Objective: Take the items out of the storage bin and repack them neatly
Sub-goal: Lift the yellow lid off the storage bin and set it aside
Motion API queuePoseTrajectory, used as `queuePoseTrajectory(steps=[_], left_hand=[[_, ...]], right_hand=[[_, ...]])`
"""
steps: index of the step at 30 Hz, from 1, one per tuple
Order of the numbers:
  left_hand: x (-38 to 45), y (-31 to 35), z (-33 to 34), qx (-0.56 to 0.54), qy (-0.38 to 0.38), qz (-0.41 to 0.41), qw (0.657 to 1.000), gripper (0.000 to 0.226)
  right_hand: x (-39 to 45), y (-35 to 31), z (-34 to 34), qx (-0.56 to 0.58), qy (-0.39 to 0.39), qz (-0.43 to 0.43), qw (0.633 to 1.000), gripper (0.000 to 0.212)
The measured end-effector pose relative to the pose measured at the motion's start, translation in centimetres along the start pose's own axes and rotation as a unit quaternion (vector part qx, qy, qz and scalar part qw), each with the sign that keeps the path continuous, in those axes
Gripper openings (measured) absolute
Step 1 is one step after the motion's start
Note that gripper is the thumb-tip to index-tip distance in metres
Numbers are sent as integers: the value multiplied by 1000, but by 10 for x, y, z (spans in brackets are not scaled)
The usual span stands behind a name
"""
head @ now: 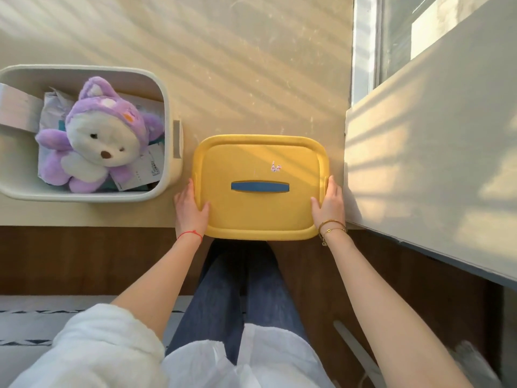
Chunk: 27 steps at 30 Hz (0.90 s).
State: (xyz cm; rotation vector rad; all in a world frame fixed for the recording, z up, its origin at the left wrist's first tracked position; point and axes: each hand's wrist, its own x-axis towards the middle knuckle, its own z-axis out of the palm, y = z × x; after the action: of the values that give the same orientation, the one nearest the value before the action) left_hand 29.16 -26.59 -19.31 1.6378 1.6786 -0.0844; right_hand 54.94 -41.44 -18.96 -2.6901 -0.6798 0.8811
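Hands apart on our yellow lid point(260, 189), left hand point(190, 207) gripping its left edge, right hand point(330, 204) gripping its right edge, lid at the near table point(251, 65) edge, storage bin point(167, 113) to the left, purple plush bear point(103, 135) lying atop papers point(148, 169) inside.

Lid point(260, 189): I see it flat on the table point(237, 79), at the near edge, directly ahead of me.
Handle point(260, 187): on the lid's middle.
Sticker point(275, 167): on the lid, just behind and right of the handle.
Left hand point(190, 205): on the lid's left edge.
Right hand point(330, 204): on the lid's right edge.
Storage bin point(170, 130): on the table, just left of the lid, apart from it.
Plush toy point(100, 138): in the bin, on top of packets point(145, 169).
Ledge point(419, 152): right of the lid.
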Motion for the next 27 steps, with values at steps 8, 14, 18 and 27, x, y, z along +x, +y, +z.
queuePoseTrajectory(steps=[8,14,18,27], left_hand=[[1,-23,-4,3,-39,32,999,72],[-36,-21,-35,4,10,132,991,56],[-76,-24,-73,27,64,205,976,45],[-119,-59,-169,52,146,275,949,38]], right_hand=[[-22,10,15,24,19,-21,999,63],[-57,7,-5,22,67,-114,991,49],[-92,-7,-23,15,75,-172,982,45],[-153,-73,-39,-6,93,-264,960,44]])
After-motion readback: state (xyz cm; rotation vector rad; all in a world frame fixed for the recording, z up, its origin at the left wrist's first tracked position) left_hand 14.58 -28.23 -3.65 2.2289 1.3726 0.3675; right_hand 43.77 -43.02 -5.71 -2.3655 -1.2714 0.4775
